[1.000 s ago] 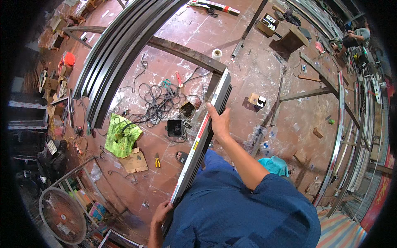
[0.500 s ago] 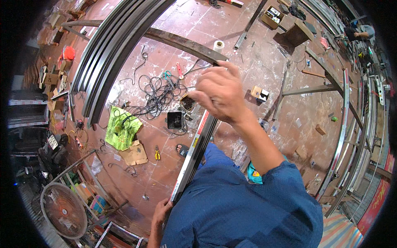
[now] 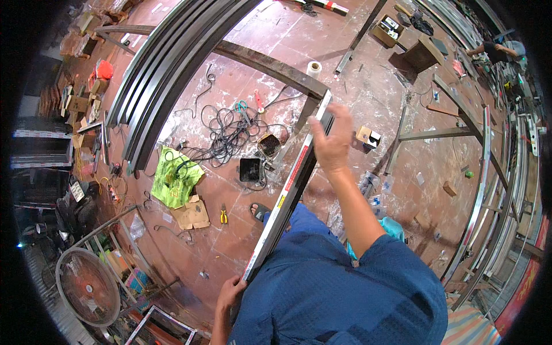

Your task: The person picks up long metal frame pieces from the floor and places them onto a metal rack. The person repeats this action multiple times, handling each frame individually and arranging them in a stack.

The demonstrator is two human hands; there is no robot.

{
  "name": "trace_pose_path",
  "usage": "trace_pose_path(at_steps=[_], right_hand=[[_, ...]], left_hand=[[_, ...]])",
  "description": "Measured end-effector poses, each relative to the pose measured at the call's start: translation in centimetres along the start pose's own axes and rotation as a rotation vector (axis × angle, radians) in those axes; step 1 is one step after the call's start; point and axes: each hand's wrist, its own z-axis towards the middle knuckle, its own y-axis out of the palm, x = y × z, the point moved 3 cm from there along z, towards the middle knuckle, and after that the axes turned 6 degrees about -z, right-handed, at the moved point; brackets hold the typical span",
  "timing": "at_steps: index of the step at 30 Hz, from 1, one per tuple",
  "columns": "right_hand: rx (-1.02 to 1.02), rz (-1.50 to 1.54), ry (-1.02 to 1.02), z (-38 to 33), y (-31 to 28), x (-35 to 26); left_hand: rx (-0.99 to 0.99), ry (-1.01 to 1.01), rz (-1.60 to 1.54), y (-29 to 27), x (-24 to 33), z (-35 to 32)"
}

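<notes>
We are gripping the near end of one long metal profile [image 3: 290, 184] with our left hand [image 3: 229, 292], fingers curled around its lower edge beside our blue shirt [image 3: 339, 287]. Farther up, our right hand [image 3: 332, 144] is resting on the same profile near its far end, fingers spread loosely over its top face rather than clamped. The profile is slanting up over the red floor [image 3: 230, 241]. With that loose upper hold it could be slipping sideways and dropping onto the one black box [image 3: 250, 170] or the one tangle of cables [image 3: 230, 129] below. Beyond, one tape roll [image 3: 313, 69] is lying beside a dark steel beam [image 3: 270, 64].
</notes>
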Motion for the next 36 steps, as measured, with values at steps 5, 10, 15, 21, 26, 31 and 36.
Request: trace_pose_path(at_steps=[5,10,15,21,26,31,36], right_hand=[[-0.144,0.551,0.881,-6.0,4.0,9.8],[-0.159,1.001,1.131,-8.4,1.9,7.5],[-0.194,1.251,1.116,-7.7,-1.3,5.4],[-0.201,1.482,1.078,-6.4,-3.0,4.2],[-0.201,1.594,1.031,-5.9,-3.5,4.0],[-0.230,1.625,0.998,-5.4,-3.5,4.3],[-0.205,1.617,1.002,-5.2,-2.4,4.7]], left_hand=[[0.067,0.064,0.121,0.2,0.6,1.6],[0.291,0.168,0.569,-0.7,0.8,0.6],[0.578,0.465,0.819,-1.5,-1.2,0.9],[0.703,0.400,0.869,-1.1,0.8,1.5],[0.776,0.431,0.854,-0.6,0.5,2.0],[0.771,0.485,0.882,-0.6,0.6,2.1],[0.803,0.550,0.890,0.1,1.0,1.6]])
